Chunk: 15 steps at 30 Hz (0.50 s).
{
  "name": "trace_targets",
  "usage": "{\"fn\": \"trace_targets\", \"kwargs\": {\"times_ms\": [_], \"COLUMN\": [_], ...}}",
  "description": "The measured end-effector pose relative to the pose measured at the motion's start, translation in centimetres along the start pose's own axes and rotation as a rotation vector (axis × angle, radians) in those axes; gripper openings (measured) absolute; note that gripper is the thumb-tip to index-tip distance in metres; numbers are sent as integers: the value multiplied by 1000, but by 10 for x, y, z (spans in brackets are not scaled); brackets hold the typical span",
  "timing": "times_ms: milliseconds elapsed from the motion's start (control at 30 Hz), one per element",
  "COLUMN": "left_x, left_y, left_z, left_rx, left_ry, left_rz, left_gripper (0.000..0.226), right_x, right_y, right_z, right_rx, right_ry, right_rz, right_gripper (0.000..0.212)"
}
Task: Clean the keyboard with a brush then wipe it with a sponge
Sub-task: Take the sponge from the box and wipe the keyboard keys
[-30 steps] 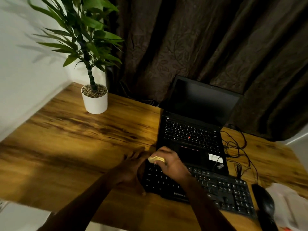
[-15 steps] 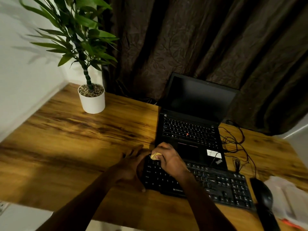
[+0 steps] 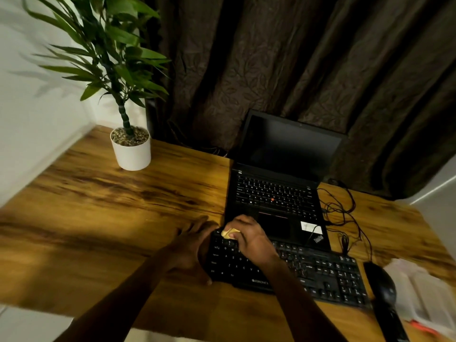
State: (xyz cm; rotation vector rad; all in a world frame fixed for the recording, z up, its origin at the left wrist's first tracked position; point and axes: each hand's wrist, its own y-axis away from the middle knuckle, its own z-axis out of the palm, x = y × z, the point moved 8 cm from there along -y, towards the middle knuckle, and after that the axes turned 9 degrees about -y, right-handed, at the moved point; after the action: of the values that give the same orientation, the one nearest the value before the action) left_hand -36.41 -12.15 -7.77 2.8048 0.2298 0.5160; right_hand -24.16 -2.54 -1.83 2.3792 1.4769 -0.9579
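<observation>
Keyboard (image 3: 320, 275) far-left corner: your right hand (image 3: 251, 239) curls round the sponge (image 3: 230, 233); sweep rightward lightly while your left hand (image 3: 195, 245), fingers straight, braces its end.

Dim warm light, desk (image 3: 103, 208) left edge in soft shadow, motion blur, wide-angle bending at frame edges

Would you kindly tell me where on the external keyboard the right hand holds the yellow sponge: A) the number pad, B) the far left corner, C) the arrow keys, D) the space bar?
B: the right hand holds the sponge at the far left corner of the keyboard, above Q.
</observation>
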Motion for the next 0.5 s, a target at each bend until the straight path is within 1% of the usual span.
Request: {"fn": "trace_targets", "kwargs": {"times_ms": [133, 267, 367, 500], "left_x": [-1, -2, -2, 0], "left_y": [0, -1, 0, 0], "left_z": [-1, 2, 1, 0], "left_rx": [0, -18, -11, -8], "left_ry": [-3, 3, -16, -16], "left_rz": [2, -1, 5, 13], "left_gripper": [147, 147, 146, 146], "right_x": [8, 34, 26, 14], "right_y": [2, 23, 21, 12], "right_z": [-9, -28, -21, -8], "right_rx": [-11, 45, 49, 8], "right_ry": [48, 78, 58, 25], "right_rz": [10, 79, 62, 25], "right_gripper": [24, 27, 28, 27]}}
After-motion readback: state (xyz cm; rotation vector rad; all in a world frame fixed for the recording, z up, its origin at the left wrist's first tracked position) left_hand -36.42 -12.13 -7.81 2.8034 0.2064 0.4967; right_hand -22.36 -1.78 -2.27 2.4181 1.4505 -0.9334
